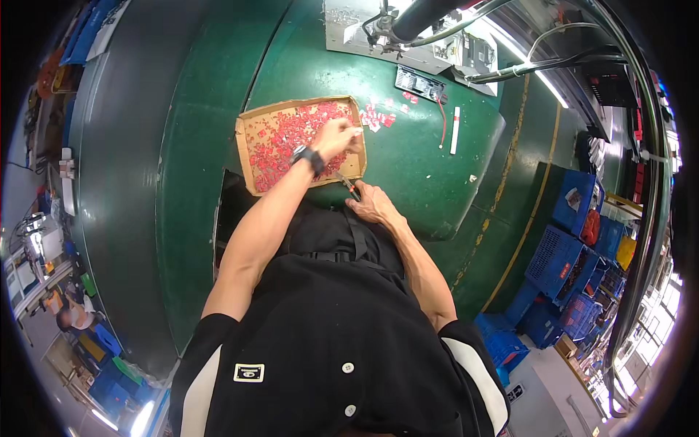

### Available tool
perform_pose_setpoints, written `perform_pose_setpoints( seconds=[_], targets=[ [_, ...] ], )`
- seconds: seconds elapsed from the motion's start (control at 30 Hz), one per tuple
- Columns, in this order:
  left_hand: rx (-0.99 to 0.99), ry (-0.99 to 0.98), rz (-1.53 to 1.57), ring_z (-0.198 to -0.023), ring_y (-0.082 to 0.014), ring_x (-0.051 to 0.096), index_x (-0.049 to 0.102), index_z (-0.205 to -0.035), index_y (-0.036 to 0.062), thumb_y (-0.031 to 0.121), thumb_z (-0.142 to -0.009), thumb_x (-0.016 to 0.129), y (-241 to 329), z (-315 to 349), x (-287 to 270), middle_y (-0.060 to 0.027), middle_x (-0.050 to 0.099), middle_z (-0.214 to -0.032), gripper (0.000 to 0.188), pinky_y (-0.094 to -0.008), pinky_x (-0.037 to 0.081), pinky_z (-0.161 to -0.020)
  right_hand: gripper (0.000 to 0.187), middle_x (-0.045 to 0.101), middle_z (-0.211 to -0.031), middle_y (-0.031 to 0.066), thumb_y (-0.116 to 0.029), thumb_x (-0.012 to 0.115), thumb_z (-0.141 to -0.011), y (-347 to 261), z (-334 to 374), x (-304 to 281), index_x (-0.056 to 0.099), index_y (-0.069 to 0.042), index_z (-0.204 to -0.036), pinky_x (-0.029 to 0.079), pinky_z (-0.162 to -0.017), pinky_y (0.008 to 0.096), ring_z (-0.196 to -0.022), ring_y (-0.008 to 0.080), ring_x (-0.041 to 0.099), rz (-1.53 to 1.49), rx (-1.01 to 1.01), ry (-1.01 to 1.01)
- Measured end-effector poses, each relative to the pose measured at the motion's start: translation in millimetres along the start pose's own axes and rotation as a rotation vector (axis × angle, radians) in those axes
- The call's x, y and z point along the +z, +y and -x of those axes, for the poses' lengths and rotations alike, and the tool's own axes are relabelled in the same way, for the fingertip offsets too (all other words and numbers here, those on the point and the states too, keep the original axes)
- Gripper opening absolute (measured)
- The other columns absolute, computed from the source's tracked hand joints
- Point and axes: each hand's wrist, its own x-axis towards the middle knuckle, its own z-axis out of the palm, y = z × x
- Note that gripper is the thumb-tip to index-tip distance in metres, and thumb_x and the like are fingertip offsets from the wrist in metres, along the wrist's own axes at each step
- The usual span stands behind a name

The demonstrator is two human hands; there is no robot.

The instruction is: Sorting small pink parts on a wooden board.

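Note:
A shallow cardboard box (245, 149) filled with many small red pieces (280, 142) lies on the green table. Over its right half reaches my left hand (335, 140), a dark watch on the wrist. Its fingers are curled together; a pale spot shows at their tips, too small to name. At the box's near right corner, my right hand (373, 204) is closed round a small hand tool (352, 191) with a grey metal tip and a black-and-orange handle. The tip points over the box's near edge; its exact kind is unclear.
More red pieces (378, 118) lie loose right of the box. Beyond them are a grey metal part (420, 83) with a red wire, a white strip (456, 131) and a machine (415, 44). Blue crates (557, 255) stand at the right. A person (75, 315) is far left.

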Motion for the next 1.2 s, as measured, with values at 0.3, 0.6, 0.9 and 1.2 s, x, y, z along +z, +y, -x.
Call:
perform_pose_setpoints(
  seconds=[0.3, 0.6, 0.9, 1.2],
  targets=[
    [0.024, -0.057, 0.199, -0.126, -0.0359, 0.057, 0.030, -0.149, -0.0102, 0.014, -0.101, 0.055, 37.1, -27.3, 10.4, -0.0308, 0.046, -0.144, 0.059, -0.0444, 0.054, -0.103, 0.042, 0.067, -0.098, 0.0320, -0.032, 0.065, -0.088, 0.6, 5.8, 4.3, 0.058, 0.000, -0.115, 0.050, -0.089, 0.0526, -0.101, 0.0477, 0.064, -0.041, -0.062, 0.034],
    [0.216, 0.406, -0.853, -0.091, -0.0341, 0.069, 0.064, -0.113, -0.0024, 0.022, -0.087, 0.072, -32.3, 53.9, -120.3, -0.0212, 0.069, -0.104, 0.036, -0.0422, 0.055, -0.078, 0.040, 0.065, -0.095, 0.0314, -0.032, 0.065, -0.090, -6.7, 5.2, -6.1, 0.057, 0.002, -0.110, 0.048, -0.084, 0.0528, -0.097, 0.0480, 0.063, -0.025, -0.062, -0.039],
    [-0.061, 0.589, -1.241, -0.097, -0.0442, 0.065, 0.058, -0.114, 0.0007, 0.033, -0.077, 0.083, -71.2, 138.7, -93.2, -0.0280, 0.061, -0.112, 0.055, -0.0520, 0.054, -0.079, 0.042, 0.066, -0.096, 0.0311, -0.034, 0.065, -0.090, -9.2, -14.7, -9.3, 0.057, 0.002, -0.110, 0.049, -0.084, 0.0533, -0.098, 0.0480, 0.063, 0.064, -0.050, -0.104],
    [0.312, 0.468, -0.719, -0.081, -0.0343, 0.069, 0.069, -0.093, 0.0028, 0.015, -0.080, 0.078, -71.7, 79.1, -85.2, -0.0158, 0.069, -0.082, 0.019, -0.0443, 0.053, -0.071, 0.044, 0.067, -0.098, 0.0319, -0.036, 0.065, -0.088, -32.5, -15.4, -22.2, 0.060, 0.000, -0.114, 0.050, -0.088, 0.0518, -0.101, 0.0469, 0.064, 0.116, -0.078, -0.095]
  ],
)
